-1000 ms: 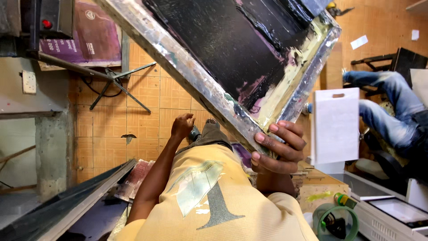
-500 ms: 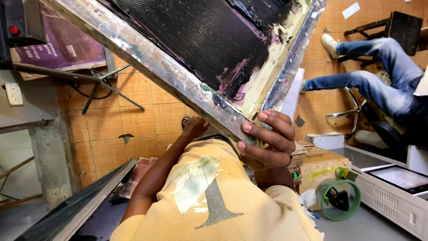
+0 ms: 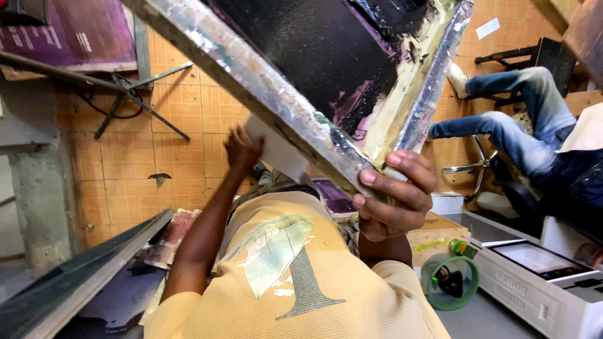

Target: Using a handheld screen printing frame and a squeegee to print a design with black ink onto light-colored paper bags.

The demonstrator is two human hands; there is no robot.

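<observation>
While our right hand (image 3: 396, 194) wraps its fingers (image 3: 411, 164) tight around the lower corner of the ink-stained screen frame (image 3: 282, 94), held tilted above our yellow shirt (image 3: 301, 289), our left hand (image 3: 242, 149) pinches a white card (image 3: 276, 150) beneath the frame's wooden edge, fingers closed on it.

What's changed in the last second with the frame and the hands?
The left hand has risen and now holds a white card against the underside of the frame. A second ago that hand was lower and looked empty, with the card out to the right. The right hand stays clamped on the frame's lower corner.
</observation>
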